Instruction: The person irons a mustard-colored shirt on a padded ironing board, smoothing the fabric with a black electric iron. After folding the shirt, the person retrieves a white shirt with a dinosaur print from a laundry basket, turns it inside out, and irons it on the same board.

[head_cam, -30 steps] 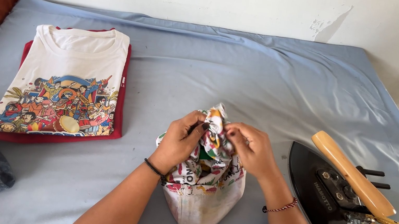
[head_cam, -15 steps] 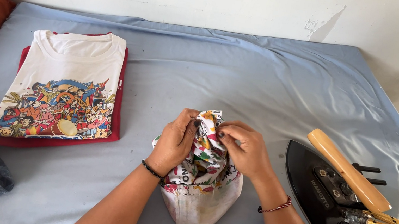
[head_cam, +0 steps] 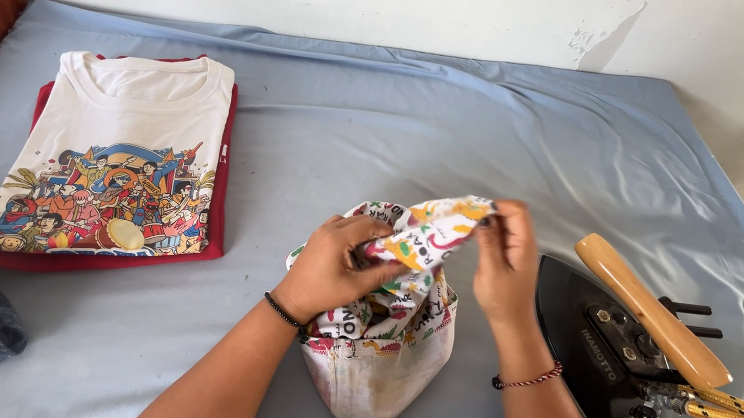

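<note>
Blue-sheeted bed (head_cam: 324, 133) carries a patterned cloth garment (head_cam: 379, 358) at centre front. Left hand (head_cam: 334, 267) and right hand (head_cam: 507, 259) both pinch its raised edge, fingers closed on fabric. Black iron (head_cam: 601, 356) lies just right; folded printed T-shirts (head_cam: 119, 161) well left.

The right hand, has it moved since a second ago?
Yes. The right hand has pulled the patterned cloth rightward, toward the iron.

Left hand (head_cam: 332, 267) and right hand (head_cam: 506, 264) pinch a printed garment (head_cam: 387, 339).
</note>
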